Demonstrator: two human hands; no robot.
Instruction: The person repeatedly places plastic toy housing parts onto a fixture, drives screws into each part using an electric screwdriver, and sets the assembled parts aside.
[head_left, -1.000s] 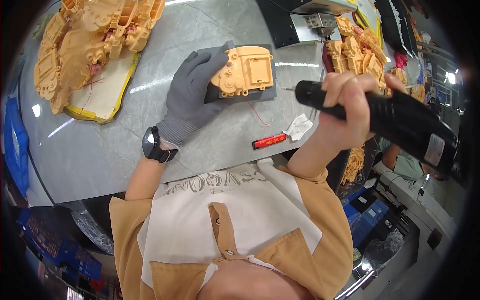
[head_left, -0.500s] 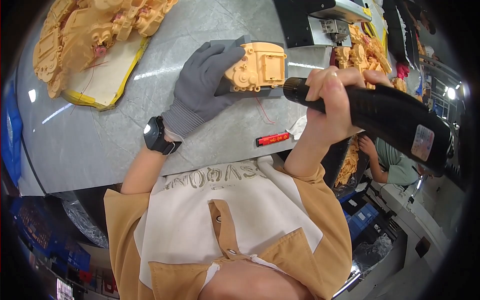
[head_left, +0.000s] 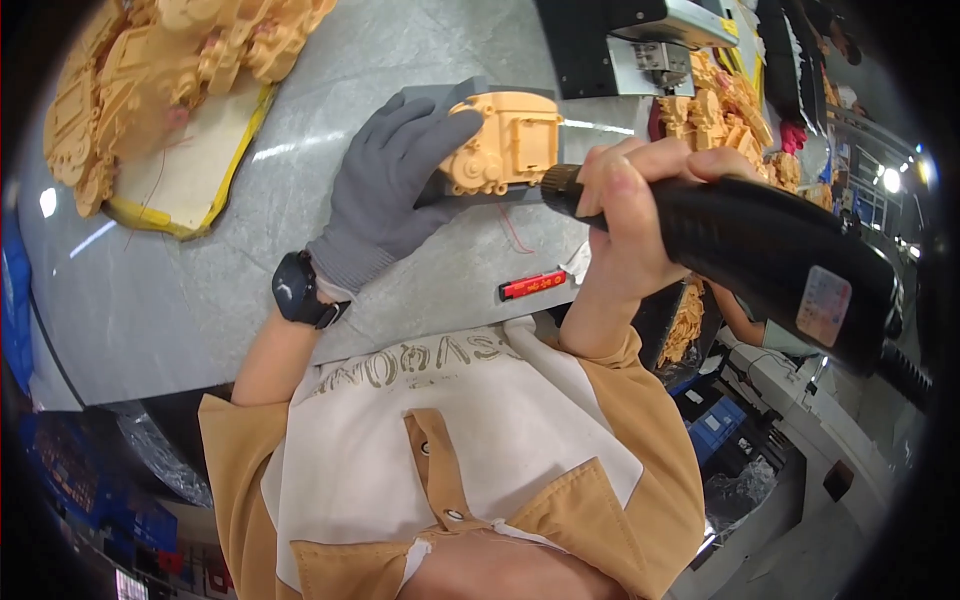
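A yellow-orange plastic housing [head_left: 512, 145] with round bosses and a rectangular recess sits in a dark grey fixture [head_left: 484, 86] on the table. My left hand [head_left: 385, 185], in a grey glove, grips the housing's left side, thumb and fingers around it and the fixture. In my bare right hand [head_left: 632, 215] is a black electric screwdriver [head_left: 765, 250], fingers wrapped round its front part. Its knurled nose is at the housing's lower right corner; the bit is hidden, so contact cannot be made out. A thin red wire [head_left: 514, 230] trails below the fixture.
A red marker-like tool [head_left: 532, 285] lies near the table's front edge. Similar housings [head_left: 130, 90] are heaped on a yellow-edged board [head_left: 228, 160] at left; more housings [head_left: 720, 120] lie at right. A black-and-metal device [head_left: 660, 60] stands behind. Another person's arm [head_left: 738, 315] shows at right.
The whole view has shifted, so most things sit a little further left and lower. The screwdriver's nose has moved slightly left along the housing's lower edge. My left hand keeps its hold.
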